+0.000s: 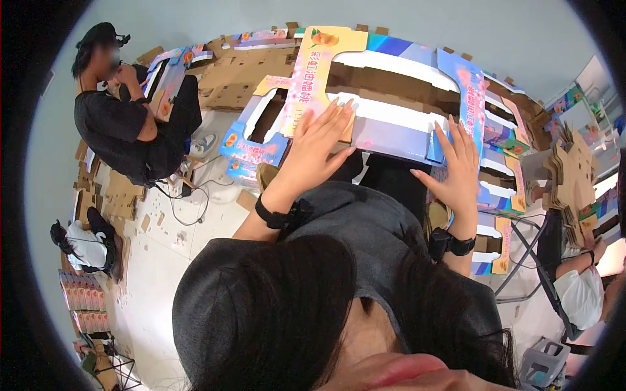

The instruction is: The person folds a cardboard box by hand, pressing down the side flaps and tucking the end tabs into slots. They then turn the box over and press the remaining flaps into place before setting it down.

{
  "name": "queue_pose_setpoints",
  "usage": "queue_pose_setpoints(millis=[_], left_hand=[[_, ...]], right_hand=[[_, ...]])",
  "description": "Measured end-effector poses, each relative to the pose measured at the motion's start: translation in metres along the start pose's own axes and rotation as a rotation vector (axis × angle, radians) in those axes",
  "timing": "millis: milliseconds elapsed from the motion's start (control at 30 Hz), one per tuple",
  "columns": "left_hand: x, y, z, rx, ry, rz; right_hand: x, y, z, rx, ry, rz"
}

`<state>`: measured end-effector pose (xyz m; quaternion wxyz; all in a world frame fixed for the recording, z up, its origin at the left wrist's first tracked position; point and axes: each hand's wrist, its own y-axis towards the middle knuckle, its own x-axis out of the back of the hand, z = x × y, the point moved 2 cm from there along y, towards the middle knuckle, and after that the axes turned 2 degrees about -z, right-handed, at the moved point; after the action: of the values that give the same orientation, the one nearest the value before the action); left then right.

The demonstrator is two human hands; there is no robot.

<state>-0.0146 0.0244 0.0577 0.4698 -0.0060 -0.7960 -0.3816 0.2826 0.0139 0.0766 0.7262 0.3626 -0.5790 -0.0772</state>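
Observation:
A printed cardboard box (391, 135) with a yellow left end, a blue right end and a wide opening lies in front of my body. My left hand (321, 144) rests flat on its near left corner, fingers stretched out over the yellow and white edge. On the near right corner lies my right hand (458, 159), fingers spread, beside a blue flap. Neither hand is wrapped round anything. Brown inner card shows through the opening between the white edges.
Similar boxes stand left (255, 140) and right (501, 179). Flat cardboard (244, 75) lies beyond. A co-worker (120, 117) holds a box at upper left; another person (85, 246) is farther down. Cardboard stacks (568, 182), a person's arm (577, 264) and a grey stool (544, 358) are right.

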Motion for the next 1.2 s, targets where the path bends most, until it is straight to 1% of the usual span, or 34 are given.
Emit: queue_pose_setpoints(millis=[100, 200, 300, 500, 800, 1000, 1133, 1200], left_hand=[[0.005, 0.001, -0.007, 0.018, 0.062, 0.014], [-0.002, -0.006, -0.006, 0.053, 0.135, -0.034], [-0.002, -0.008, -0.004, 0.119, 0.107, -0.088], [0.006, -0.003, -0.005, 0.096, 0.133, -0.067], [0.009, 0.007, -0.006, 0.102, 0.117, -0.157], [0.017, 0.022, -0.002, 0.089, 0.084, -0.167], [0.003, 0.025, 0.004, 0.132, 0.074, -0.144], [-0.003, 0.023, 0.007, 0.118, 0.063, -0.215]], right_hand=[[-0.001, 0.0, -0.002, 0.004, 0.014, -0.005], [-0.002, -0.001, -0.003, -0.001, 0.016, -0.009], [-0.001, -0.001, -0.002, -0.007, 0.013, -0.009], [-0.001, -0.001, -0.001, -0.014, 0.025, -0.015], [-0.001, -0.001, 0.001, -0.021, 0.013, -0.015], [-0.003, -0.001, 0.004, -0.028, -0.002, -0.025], [-0.001, 0.0, 0.005, -0.016, -0.009, -0.028], [-0.001, -0.001, 0.004, -0.014, 0.003, -0.025]])
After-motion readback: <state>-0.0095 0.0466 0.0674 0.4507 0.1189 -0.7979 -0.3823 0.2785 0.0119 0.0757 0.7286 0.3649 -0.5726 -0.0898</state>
